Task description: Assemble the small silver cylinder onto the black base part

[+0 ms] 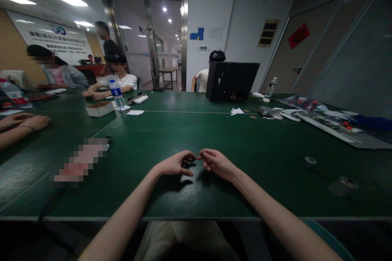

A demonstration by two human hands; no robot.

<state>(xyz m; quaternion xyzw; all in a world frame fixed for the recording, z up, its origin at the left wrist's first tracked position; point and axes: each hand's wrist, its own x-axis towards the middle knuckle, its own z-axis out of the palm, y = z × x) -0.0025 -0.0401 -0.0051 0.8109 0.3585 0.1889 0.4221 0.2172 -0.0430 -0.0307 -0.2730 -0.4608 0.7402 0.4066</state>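
Observation:
Both of my hands are just above the green table (pixel 171 130), near its middle. My left hand (pixel 177 163) is open, its thumb and fingers curved apart with nothing between them. Its fingertips come close to those of my right hand (pixel 216 160). The right thumb and fingers are pinched together. Whatever is in that pinch, if anything, is too small and dark to make out. Shadows of both hands fall on the tabletop below.
To the right lie a small grey roll (pixel 310 162) and a larger roll (pixel 344 185). A black box (pixel 232 81) stands at the back. A water bottle (pixel 117 94) and a white carton (pixel 99 109) are at the left, and a co-worker's hands (pixel 35 124) rest there.

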